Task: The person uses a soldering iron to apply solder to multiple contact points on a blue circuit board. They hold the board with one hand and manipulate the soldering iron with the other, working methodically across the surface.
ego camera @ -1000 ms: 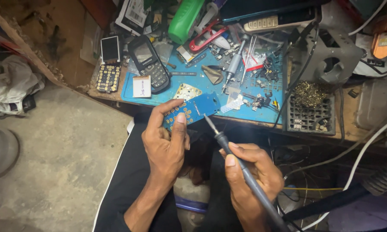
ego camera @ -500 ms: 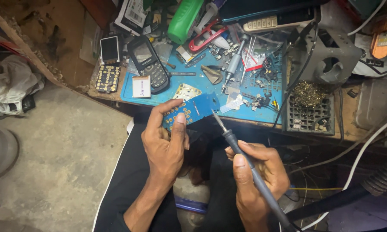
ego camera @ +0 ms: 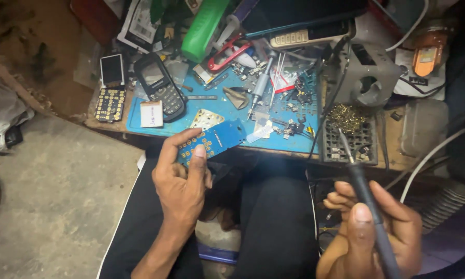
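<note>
Cluttered bench at twelve o'clock; your left hand is pinching a thin, brittle circuit board by its edges, your right hand is gripping a soldering iron.

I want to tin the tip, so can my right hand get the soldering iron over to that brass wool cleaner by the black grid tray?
Probably yes. The right hand holds the soldering iron with its tip already over the black grid tray, just below the brass wool. Nothing stands between them.
</note>
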